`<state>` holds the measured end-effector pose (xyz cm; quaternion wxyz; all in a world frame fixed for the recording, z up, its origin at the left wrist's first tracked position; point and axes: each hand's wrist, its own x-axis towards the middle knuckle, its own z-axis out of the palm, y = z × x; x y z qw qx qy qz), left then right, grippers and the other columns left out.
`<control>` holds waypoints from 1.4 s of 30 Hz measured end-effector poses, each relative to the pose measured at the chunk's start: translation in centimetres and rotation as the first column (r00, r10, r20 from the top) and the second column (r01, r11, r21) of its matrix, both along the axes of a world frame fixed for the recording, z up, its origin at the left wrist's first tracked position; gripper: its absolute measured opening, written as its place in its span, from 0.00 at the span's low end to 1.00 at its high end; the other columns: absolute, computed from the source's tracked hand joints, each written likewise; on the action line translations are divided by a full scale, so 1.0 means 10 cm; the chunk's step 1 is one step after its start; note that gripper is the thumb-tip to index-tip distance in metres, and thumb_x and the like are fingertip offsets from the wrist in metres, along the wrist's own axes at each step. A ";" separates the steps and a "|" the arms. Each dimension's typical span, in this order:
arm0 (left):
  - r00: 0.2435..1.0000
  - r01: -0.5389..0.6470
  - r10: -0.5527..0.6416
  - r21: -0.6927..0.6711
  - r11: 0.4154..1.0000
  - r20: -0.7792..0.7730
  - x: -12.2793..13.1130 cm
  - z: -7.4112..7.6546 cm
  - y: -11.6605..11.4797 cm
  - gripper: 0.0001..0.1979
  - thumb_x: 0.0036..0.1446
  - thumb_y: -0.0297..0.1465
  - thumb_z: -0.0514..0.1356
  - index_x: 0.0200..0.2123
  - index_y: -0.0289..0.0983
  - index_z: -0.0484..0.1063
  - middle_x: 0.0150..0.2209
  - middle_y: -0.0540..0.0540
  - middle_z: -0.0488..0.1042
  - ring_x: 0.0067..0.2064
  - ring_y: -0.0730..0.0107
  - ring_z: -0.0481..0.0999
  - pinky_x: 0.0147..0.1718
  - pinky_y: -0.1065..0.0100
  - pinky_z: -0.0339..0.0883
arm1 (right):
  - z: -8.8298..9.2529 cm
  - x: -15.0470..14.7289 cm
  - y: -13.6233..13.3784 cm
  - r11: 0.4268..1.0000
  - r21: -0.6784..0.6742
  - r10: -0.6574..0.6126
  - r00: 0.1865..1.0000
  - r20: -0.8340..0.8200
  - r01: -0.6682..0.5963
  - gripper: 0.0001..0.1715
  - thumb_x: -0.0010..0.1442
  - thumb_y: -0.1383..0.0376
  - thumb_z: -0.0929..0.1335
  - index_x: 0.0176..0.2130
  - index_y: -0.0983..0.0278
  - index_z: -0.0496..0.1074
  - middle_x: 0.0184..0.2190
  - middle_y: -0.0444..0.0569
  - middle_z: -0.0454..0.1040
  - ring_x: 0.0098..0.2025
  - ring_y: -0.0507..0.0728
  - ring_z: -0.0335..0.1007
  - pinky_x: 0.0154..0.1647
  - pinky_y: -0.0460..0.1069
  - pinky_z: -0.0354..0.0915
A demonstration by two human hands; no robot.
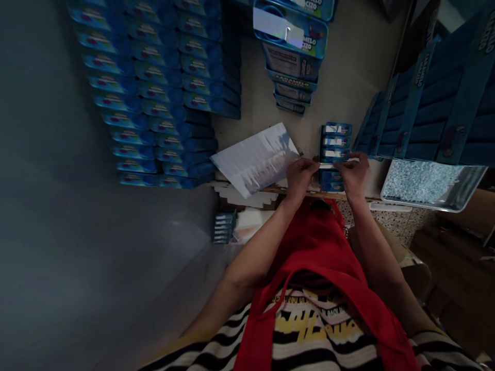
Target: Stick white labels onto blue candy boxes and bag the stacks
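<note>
A short row of small blue boxes (335, 129) lies flat near the table's front edge. White sticker strips lie across the boxes at its far end, while the nearer ones show bare blue. Between my two hands a narrow white sticker strip (327, 166) stretches across one box. My left hand (299, 178) pinches its left end, and my right hand (356, 174) has closed fingers at its right end. Left of the row, close by my left hand, a white sticker sheet (257, 159) lies at an angle with glare on it.
Tall stacks of blue boxes (154, 103) stand at the left. A column of printed blue cartons (292, 62) is at the back, with more stacked cartons (429, 103) at the right. A metal tray (469, 190) of small pale-blue pieces sits at the right front. A bundle of boxes (224, 226) lies below the table edge.
</note>
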<state>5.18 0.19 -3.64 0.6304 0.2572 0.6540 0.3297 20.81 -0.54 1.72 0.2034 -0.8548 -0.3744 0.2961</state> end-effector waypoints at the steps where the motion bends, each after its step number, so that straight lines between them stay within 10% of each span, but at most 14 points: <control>1: 1.000 -0.004 0.004 0.004 1.000 -0.005 0.00 -0.05 0.00 0.08 0.49 0.36 0.73 0.26 0.39 0.79 0.25 0.51 0.77 0.32 0.67 0.74 0.34 0.68 0.63 | 0.00 0.00 0.01 1.000 -0.014 0.017 1.000 0.019 -0.016 0.18 0.58 0.59 0.72 0.46 0.58 0.68 0.33 0.45 0.84 0.39 0.61 0.84 0.45 0.53 0.71; 7: 0.993 -0.041 0.047 -0.059 0.997 0.112 0.21 -0.35 -0.07 0.14 0.46 0.41 0.75 0.28 0.38 0.80 0.27 0.50 0.78 0.32 0.69 0.75 0.35 0.69 0.67 | -0.17 0.09 0.00 0.999 -0.004 0.052 0.980 0.192 -0.052 0.21 0.54 0.55 0.75 0.42 0.58 0.67 0.36 0.47 0.80 0.42 0.61 0.78 0.46 0.55 0.69; 11: 0.996 -0.042 0.053 -0.155 0.987 0.070 0.21 -0.38 -0.10 0.20 0.46 0.41 0.76 0.39 0.38 0.79 0.28 0.51 0.76 0.30 0.67 0.75 0.34 0.67 0.69 | -0.34 0.29 -0.03 0.998 -0.032 -0.056 0.998 -0.030 0.055 0.28 0.47 0.50 0.78 0.39 0.59 0.66 0.30 0.41 0.73 0.34 0.58 0.71 0.37 0.52 0.67; 14: 0.959 0.016 -0.006 0.033 0.999 -0.285 -0.25 -0.25 0.10 0.18 0.54 0.37 0.73 0.47 0.41 0.77 0.37 0.45 0.80 0.40 0.58 0.80 0.45 0.60 0.72 | -0.29 0.41 -0.08 0.989 -0.120 -0.111 0.976 -0.188 0.090 0.30 0.48 0.51 0.78 0.43 0.60 0.65 0.27 0.38 0.70 0.30 0.57 0.70 0.34 0.51 0.66; 19: 0.687 0.345 -0.163 0.121 0.931 -0.709 -1.36 -0.20 0.73 0.15 0.54 0.34 0.73 0.44 0.39 0.78 0.56 0.31 0.77 0.66 0.35 0.67 0.65 0.48 0.57 | 0.09 0.18 -0.13 0.980 0.072 0.170 0.969 0.180 -0.185 0.19 0.60 0.57 0.72 0.49 0.60 0.71 0.40 0.49 0.77 0.39 0.61 0.73 0.46 0.58 0.70; 23: 0.713 0.449 -0.382 -0.035 0.893 -0.587 -1.64 -0.37 1.00 0.07 0.50 0.26 0.72 0.27 0.39 0.77 0.35 0.38 0.80 0.53 0.40 0.76 0.59 0.51 0.60 | 0.12 -0.51 0.14 0.801 0.131 0.559 0.808 0.186 -0.584 0.14 0.73 0.61 0.63 0.48 0.60 0.78 0.45 0.54 0.80 0.50 0.64 0.74 0.56 0.59 0.69; 28: 0.779 0.473 -0.365 0.095 0.876 -0.510 -1.63 -0.25 0.87 0.02 0.53 0.28 0.70 0.30 0.41 0.85 0.32 0.41 0.81 0.42 0.50 0.78 0.51 0.57 0.65 | -0.16 -1.21 0.62 0.562 -0.003 0.812 0.551 0.193 -0.827 0.24 0.76 0.65 0.63 0.67 0.62 0.72 0.66 0.56 0.73 0.63 0.68 0.66 0.66 0.63 0.63; 42: 0.815 0.492 -0.448 0.029 0.870 -0.366 -1.77 -0.10 0.61 0.05 0.53 0.32 0.68 0.29 0.40 0.85 0.27 0.43 0.81 0.32 0.57 0.76 0.39 0.61 0.68 | -0.38 -1.18 0.13 0.348 -0.018 0.912 0.334 0.240 -0.937 0.25 0.77 0.67 0.59 0.66 0.63 0.72 0.68 0.56 0.73 0.64 0.67 0.64 0.64 0.62 0.58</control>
